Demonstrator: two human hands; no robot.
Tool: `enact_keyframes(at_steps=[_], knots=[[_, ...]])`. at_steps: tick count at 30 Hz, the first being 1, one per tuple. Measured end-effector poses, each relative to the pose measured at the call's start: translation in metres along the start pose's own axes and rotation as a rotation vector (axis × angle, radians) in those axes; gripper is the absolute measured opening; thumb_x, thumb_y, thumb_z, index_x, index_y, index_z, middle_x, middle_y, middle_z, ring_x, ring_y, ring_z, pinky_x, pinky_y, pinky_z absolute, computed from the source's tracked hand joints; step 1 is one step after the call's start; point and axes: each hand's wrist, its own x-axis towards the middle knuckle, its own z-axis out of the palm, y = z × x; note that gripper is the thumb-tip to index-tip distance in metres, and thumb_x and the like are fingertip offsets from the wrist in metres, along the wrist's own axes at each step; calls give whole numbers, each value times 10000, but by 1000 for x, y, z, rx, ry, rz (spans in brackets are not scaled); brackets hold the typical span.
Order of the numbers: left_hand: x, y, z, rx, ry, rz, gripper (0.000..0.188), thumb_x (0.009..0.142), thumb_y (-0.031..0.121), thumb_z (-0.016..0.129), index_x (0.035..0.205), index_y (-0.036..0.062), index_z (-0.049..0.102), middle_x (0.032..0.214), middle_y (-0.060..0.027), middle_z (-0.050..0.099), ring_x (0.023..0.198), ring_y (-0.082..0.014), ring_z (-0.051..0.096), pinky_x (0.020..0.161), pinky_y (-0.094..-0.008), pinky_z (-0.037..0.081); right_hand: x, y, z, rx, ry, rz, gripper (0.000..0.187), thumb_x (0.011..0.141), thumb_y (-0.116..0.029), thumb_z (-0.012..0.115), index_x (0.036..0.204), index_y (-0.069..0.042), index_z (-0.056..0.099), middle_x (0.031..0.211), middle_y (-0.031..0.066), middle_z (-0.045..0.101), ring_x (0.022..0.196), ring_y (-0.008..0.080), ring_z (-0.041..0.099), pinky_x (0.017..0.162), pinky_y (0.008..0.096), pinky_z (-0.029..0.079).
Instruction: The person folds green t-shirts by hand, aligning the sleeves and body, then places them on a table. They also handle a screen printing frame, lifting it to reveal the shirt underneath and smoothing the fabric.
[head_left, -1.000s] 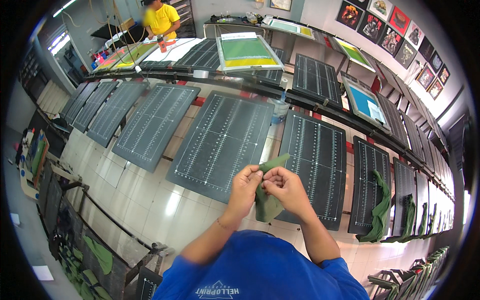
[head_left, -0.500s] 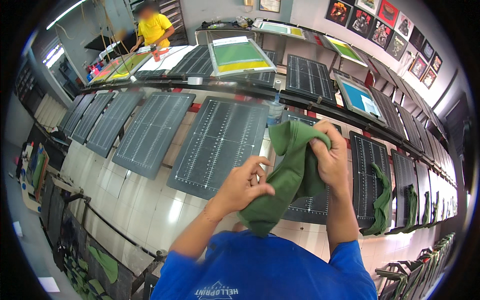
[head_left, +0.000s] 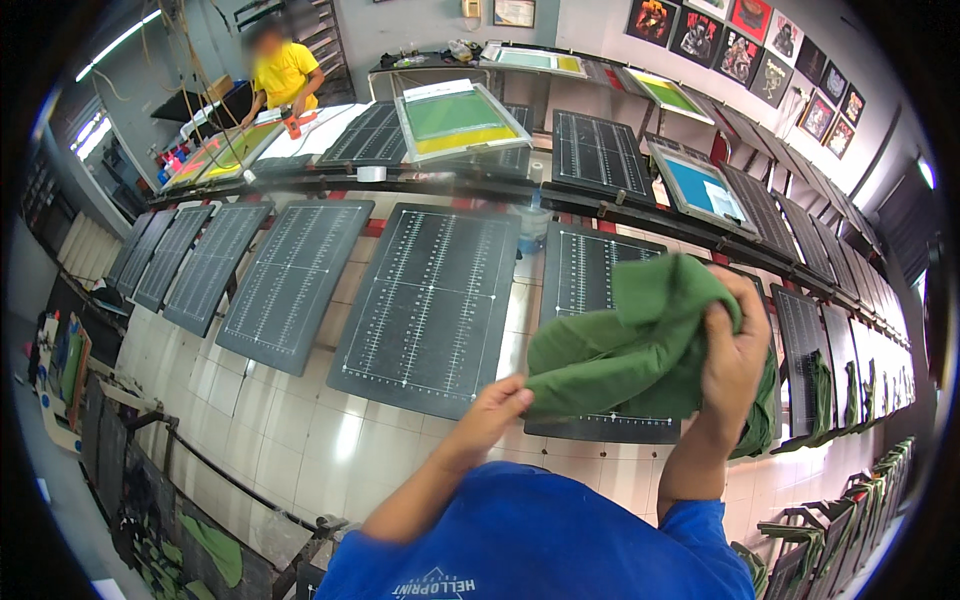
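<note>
A folded piece of green cloth [head_left: 630, 345] stretches between my two hands, in the air over a dark printing board [head_left: 590, 270] with white ruler marks. My left hand [head_left: 490, 412] pinches its lower left corner between thumb and fingers. Higher up and to the right, my right hand [head_left: 735, 350] grips the bunched cloth, thumb on the near side. The cloth hides much of the board below it. To the left lies a bare printing board [head_left: 425, 300] with the same markings.
Along the rail at right, more boards [head_left: 800, 330] carry green cloth pieces. Framed screens [head_left: 465, 120] lie on the far row. A person in a yellow shirt [head_left: 285, 75] stands at the far left, holding an orange tool [head_left: 292, 125]. Green cloth [head_left: 212, 550] lies on a dark surface at lower left.
My left hand has closed on the cloth's corner. The cloth is now spread wider, and my right hand has moved right. The view has shifted slightly; the person's orange tool is now raised.
</note>
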Motion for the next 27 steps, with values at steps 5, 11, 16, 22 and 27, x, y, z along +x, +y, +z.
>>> enact_keyframes(at_steps=[5, 11, 16, 22, 27], knots=[[-37, 89, -12, 182, 150, 515, 161, 927, 197, 573, 883, 42, 570, 864, 2, 575, 809, -77, 523, 734, -249, 434, 4, -12, -69, -92, -18, 73, 137, 787, -38, 692, 901, 2, 628, 1010, 96, 642, 889, 135, 590, 817, 258, 449], [61, 154, -60, 640, 208, 439, 195, 981, 210, 510, 927, 28, 556, 890, 4, 564, 792, -67, 491, 734, -249, 429, 100, 113, -5, -358, -168, 29, 139, 804, -114, 712, 879, -2, 679, 800, 46, 670, 745, 112, 592, 702, 263, 457], [113, 60, -173, 310, 308, -59, 565, 1007, 511, 397, 1308, 42, 489, 1190, -79, 620, 946, -151, 632, 757, -316, 540, 59, 283, 11, -678, -157, -93, 435, 843, -250, 712, 1167, 9, 580, 1162, 205, 612, 1013, 321, 613, 891, 397, 479], [30, -93, -223, 438, 591, -352, 396, 928, 292, 648, 1189, 17, 534, 946, -82, 673, 737, -129, 601, 629, -271, 475, -154, 336, -14, -884, -430, 669, 539, 831, -365, 714, 1176, 22, 565, 1125, 242, 601, 1069, 387, 593, 923, 434, 472], [8, -106, -178, 1072, 677, -292, 357, 844, 239, 715, 1039, -33, 591, 861, -113, 695, 777, -193, 651, 693, -320, 504, -185, 292, 0, -1012, -304, 910, 468, 836, -346, 705, 1106, 8, 562, 1019, 217, 644, 1003, 410, 613, 868, 446, 484]])
